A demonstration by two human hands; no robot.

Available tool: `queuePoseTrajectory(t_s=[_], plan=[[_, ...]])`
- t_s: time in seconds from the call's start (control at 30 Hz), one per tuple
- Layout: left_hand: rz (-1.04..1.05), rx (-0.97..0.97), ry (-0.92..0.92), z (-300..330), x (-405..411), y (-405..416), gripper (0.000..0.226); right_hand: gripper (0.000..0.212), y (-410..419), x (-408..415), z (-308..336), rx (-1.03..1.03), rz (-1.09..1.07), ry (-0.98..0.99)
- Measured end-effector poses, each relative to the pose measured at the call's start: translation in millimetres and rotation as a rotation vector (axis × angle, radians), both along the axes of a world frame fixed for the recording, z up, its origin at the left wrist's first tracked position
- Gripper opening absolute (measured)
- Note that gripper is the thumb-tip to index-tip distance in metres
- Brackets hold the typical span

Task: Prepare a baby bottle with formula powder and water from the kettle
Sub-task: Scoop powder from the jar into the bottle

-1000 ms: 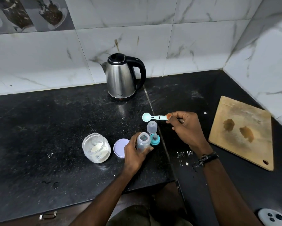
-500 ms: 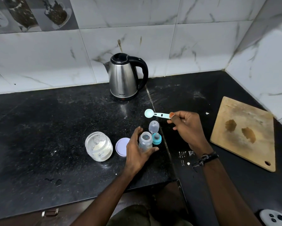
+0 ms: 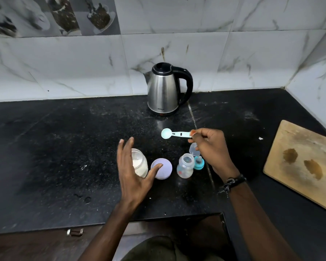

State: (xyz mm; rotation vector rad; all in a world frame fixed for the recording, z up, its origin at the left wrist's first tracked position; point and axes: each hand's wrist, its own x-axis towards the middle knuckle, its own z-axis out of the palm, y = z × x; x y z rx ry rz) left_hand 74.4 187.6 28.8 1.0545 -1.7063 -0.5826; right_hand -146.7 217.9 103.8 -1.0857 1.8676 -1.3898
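While on counter (image 3: 64, 147): baby bottle (image 3: 185, 166), uncapped, upright, beside lilac lid (image 3: 163, 169).
Left hand (image 3: 133, 172): grip apart, by formula jar (image 3: 139, 164).
Right hand (image 3: 210, 147): pinching measuring scoop (image 3: 174, 133).
Kettle (image 3: 164, 89): rear, by wall.

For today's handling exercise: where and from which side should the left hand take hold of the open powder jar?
Probably round the powder jar on its glass wall below the open mouth, from the right, where the left hand is spread. It stands upright, so a side grip keeps the mouth clear for the scoop.
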Motion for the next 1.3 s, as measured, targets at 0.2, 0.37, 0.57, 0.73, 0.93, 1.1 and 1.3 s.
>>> queuePoseTrajectory(t_s=[0.2,0.37,0.57,0.73,0.93,1.1,1.3], plan=[[0.042,0.244,-0.013,-27.6,43.5,-15.9,0.122,0.014,-25.9,55.7,-9.1,-0.072,0.171,0.218],[-0.022,0.372,-0.056,-38.5,56.5,-20.7,0.121,0.021,-47.2,92.7,-22.9,-0.052,0.377,0.525],[-0.108,0.387,-0.036,-38.6,57.1,-17.2,0.116,0.019,-62.1,124.2,-30.2,0.22,0.486,0.746],[-0.108,0.402,-0.024,-40.7,58.1,-16.6,0.115,0.03,-69.5,143.7,-26.7,0.428,0.484,0.85],[-0.108,0.417,-0.046,-46.7,60.4,-16.7,0.11,0.022,-72.8,149.9,-20.3,0.553,0.436,0.845],[-0.128,0.415,-0.059,-55.2,62.1,-18.8,0.109,0.038,-69.7,148.6,-22.5,0.546,0.405,0.834],[-0.116,0.361,-0.063,-55.6,62.5,-15.6,0.11,0.026,-63.0,138.3,-26.3,0.357,0.321,0.79]])
